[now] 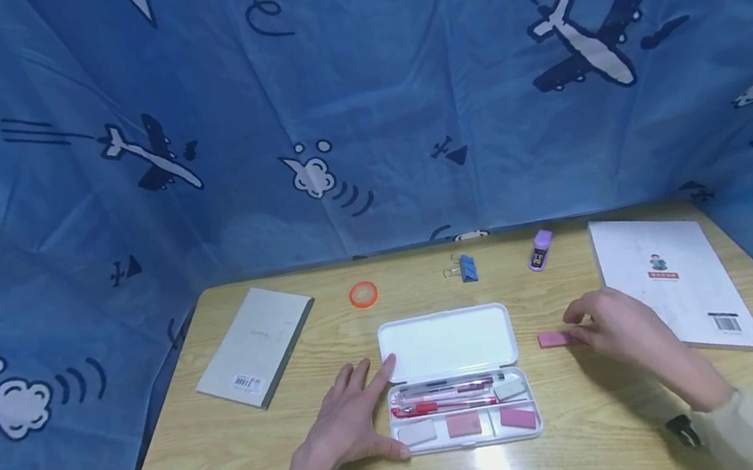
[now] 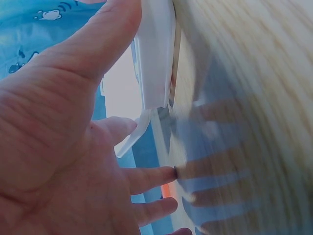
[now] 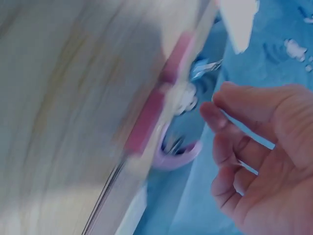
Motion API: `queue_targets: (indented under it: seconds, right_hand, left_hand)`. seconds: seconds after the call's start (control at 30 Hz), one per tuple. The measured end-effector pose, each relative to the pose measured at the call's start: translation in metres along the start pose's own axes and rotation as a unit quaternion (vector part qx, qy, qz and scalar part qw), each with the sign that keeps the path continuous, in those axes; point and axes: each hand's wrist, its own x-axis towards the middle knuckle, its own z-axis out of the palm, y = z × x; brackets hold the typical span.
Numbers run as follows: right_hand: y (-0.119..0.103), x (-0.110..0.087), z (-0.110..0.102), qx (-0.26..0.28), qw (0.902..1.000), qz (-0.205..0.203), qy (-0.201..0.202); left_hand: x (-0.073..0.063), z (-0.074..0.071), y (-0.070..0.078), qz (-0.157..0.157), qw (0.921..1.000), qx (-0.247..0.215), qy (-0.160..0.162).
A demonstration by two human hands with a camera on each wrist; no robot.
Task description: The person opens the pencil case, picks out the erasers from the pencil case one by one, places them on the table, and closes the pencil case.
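Note:
A white pencil case (image 1: 451, 343) lies with its lid raised in the middle of the table. Pens (image 1: 445, 406) and a pale eraser (image 1: 510, 390) are in its rear section; white, light pink and darker pink erasers (image 1: 518, 417) sit in front. My left hand (image 1: 344, 422) spreads its fingers at the case's left side, thumb by the front corner, index finger at the lid. To the case's right lies a pink eraser (image 1: 553, 339). My right hand (image 1: 618, 330) is beside it, loosely bent; the right wrist view shows two pink erasers (image 3: 145, 122) and nothing between the fingers.
Behind the case are an orange-red tape roll (image 1: 363, 295), a blue binder clip (image 1: 468, 268) and a purple correction tape (image 1: 540, 250). A grey notebook (image 1: 255, 346) lies at left, a white book (image 1: 676, 283) at right. A blue patterned curtain (image 1: 360, 110) hangs behind the table.

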Motion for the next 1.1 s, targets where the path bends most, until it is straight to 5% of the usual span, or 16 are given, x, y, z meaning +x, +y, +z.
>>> queue_targets:
  seconds: [0.2,0.4,0.87,1.1]
  right_hand:
    - [-0.04,-0.003,0.007,0.034,0.998,-0.054,0.006]
    - [-0.067,-0.007,0.019,0.054,0.9967,-0.048,-0.037]
    - [-0.077,-0.001,0.038,0.032,0.9937,-0.027,-0.104]
    - [-0.079,-0.001,0.043,-0.004,0.9935,-0.083,-0.078]
  left_hand:
    - [0.0,0.0,0.001,-0.006,1.0,-0.001,-0.001]
    - [0.0,0.0,0.001,-0.007,1.0,0.001,-0.002]
    - [0.0,-0.001,0.001,-0.009,1.0,-0.002,-0.002]
    - [0.001,0.0,0.001,-0.009,0.9999,-0.002,-0.004]
